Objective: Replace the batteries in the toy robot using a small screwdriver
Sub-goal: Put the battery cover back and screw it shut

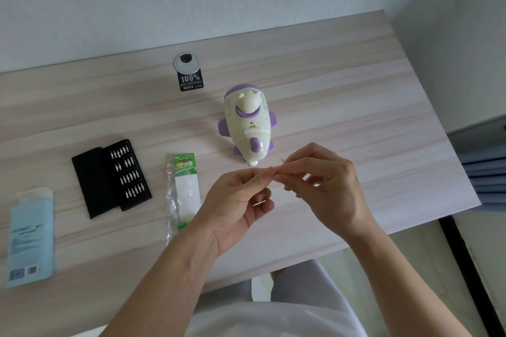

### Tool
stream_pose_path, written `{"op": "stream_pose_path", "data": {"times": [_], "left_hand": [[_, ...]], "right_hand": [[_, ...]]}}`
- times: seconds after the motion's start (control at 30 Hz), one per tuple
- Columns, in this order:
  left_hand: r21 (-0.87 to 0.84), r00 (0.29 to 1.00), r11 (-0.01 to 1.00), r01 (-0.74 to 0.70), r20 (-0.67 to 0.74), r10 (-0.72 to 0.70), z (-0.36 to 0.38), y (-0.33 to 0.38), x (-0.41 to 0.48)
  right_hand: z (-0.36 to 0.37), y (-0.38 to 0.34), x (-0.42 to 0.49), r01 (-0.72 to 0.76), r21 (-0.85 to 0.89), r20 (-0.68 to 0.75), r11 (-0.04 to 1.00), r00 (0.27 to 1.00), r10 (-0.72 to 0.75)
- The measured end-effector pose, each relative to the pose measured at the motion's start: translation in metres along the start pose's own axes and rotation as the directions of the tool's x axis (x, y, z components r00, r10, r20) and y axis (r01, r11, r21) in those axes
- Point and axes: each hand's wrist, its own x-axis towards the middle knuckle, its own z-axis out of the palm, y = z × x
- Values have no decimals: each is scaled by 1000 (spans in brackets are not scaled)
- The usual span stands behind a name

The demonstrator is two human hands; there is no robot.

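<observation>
The white and purple toy robot [248, 123] lies on its front on the wooden table [356, 107], its battery cover facing up. In front of it my left hand [238, 200] and my right hand [325, 180] meet above the table. Both pinch a thin, mostly hidden object, likely the small screwdriver [283, 161]; only a small metal tip shows past my right fingers. An open black case of screwdriver bits [115, 176] lies to the left. A green battery pack [183, 189] lies between the case and my left hand.
A blue and white packet [31, 238] lies near the table's left edge. A round grey cable grommet [187, 61] with a black "100%" tag [190, 81] sits at the back. The table's right edge drops beside a dark cabinet [482, 161].
</observation>
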Motion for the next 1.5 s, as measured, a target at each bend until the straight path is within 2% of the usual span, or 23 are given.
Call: {"op": "stream_pose_path", "data": {"times": [0.17,0.27,0.37,0.47,0.57,0.63,0.67,0.7,0.73,0.8,0.83,0.87,0.9,1.0,1.13,1.5], "left_hand": [[-203,998,977,58,33,-53,4,8,-5],[-268,996,960,82,55,-70,6,12,-7],[-277,996,957,87,50,-76,4,15,-6],[-285,995,953,99,56,-87,1,16,-5],[-254,997,965,68,46,-58,-2,16,-1],[-142,997,987,-76,-25,74,-8,16,7],[-24,977,979,-200,-82,198,-15,17,14],[154,926,930,-335,-129,355,-23,19,21],[369,844,819,-440,-142,518,-32,22,29],[694,683,494,-524,-4,730,-49,30,44],[769,635,345,-539,101,766,-55,34,53],[799,612,242,-551,189,768,-60,38,61],[804,606,191,-563,245,757,-63,40,69],[787,609,168,-594,305,732,-65,43,85],[711,551,148,-687,378,744,-64,39,92],[678,552,183,-712,379,743,-66,36,94]], "right_hand": [[11,-2,0,209,-290,-136,934,957,-257],[15,-2,0,264,-421,-186,868,911,-368],[18,-1,1,283,-483,-176,829,896,-408],[21,3,1,262,-499,-161,826,909,-385],[24,5,3,195,-387,-191,902,940,-284],[27,7,7,92,-275,-259,957,951,-167],[30,8,11,33,-217,-301,976,949,-99],[32,9,16,-19,-162,-332,987,943,-36],[34,12,23,-61,-114,-345,992,938,18],[40,19,37,-98,-44,-334,994,939,78],[43,24,44,-98,-25,-317,995,944,85],[46,28,51,-93,-17,-300,996,950,84],[48,32,57,-82,-18,-280,996,957,74],[55,43,67,-40,-79,-226,996,974,21],[57,54,67,30,-170,-200,985,978,-64],[61,54,67,-21,-29,-241,999,970,13]]}}
